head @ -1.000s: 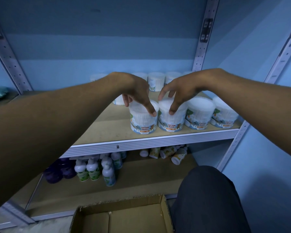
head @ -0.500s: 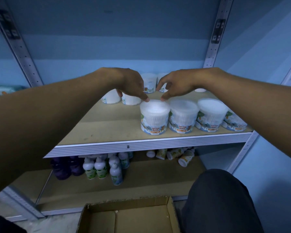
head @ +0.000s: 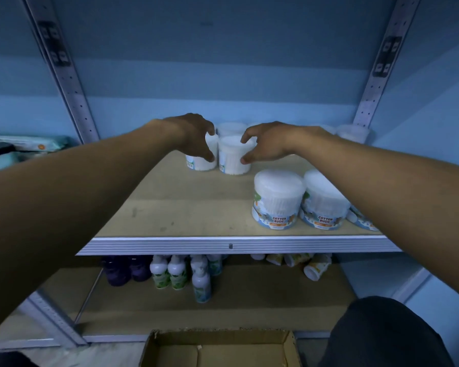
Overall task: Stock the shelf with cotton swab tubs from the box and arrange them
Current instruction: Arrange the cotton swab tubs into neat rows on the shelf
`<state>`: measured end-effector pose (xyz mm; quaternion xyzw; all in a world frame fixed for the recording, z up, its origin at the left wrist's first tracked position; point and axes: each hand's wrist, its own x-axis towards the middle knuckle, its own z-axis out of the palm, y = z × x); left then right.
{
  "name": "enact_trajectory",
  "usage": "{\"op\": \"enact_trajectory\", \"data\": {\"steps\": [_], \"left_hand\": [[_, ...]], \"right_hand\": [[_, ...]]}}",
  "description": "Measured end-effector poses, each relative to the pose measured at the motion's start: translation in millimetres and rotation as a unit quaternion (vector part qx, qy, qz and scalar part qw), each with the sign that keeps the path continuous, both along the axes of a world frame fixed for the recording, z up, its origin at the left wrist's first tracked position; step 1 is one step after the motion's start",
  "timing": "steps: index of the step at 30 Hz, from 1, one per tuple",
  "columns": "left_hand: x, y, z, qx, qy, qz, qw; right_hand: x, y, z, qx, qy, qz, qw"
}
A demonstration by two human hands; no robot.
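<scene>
- Two hands reach to the back of the upper shelf (head: 186, 207). Our left hand (head: 194, 139) curls round the side of one cotton swab tub (head: 200, 160); our right hand (head: 268, 144) pinches the neighbouring tub (head: 233, 157) between thumb and forefinger.
- The two gripped tubs stand upright, touching each other, with more tubs (head: 231, 127) just behind them against the wall.
- Front tubs (head: 277, 200) — labelled "Cotton Buds" — stand in a row at the shelf's right front edge, well apart from the gripped pair.
- Below: bottles (head: 179, 274) on the lower shelf, and an open cardboard box (head: 220, 348) on the floor.
</scene>
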<state>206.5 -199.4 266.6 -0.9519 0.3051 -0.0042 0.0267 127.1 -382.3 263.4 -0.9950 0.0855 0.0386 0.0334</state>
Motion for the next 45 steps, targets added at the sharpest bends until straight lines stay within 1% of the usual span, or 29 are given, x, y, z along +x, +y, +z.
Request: {"op": "enact_trajectory", "data": {"steps": [8,18,22,30,35,45], "left_hand": [[39,-3,-16,-0.011,-0.005,-0.004,1.0],[79,-21,-35,-0.001,0.001,-0.017,1.0],[89,-26,-37,-0.014,0.015,-0.033,0.999],[95,-24,-45,-0.04,0.008,-0.035,0.999],[88,-17,-41,-0.039,0.01,-0.031,0.999],[53,2,-36,-0.025,0.012,-0.03,0.999]], "right_hand": [[48,10,-18,0.02,-0.036,-0.023,0.999],[87,5,-35,0.019,-0.031,-0.009,0.999],[94,7,-41,0.028,-0.051,0.003,0.998],[93,8,-42,0.03,-0.078,0.006,0.996],[82,18,-38,0.034,-0.074,0.005,0.997],[47,40,-30,0.004,-0.044,0.002,0.999]]}}
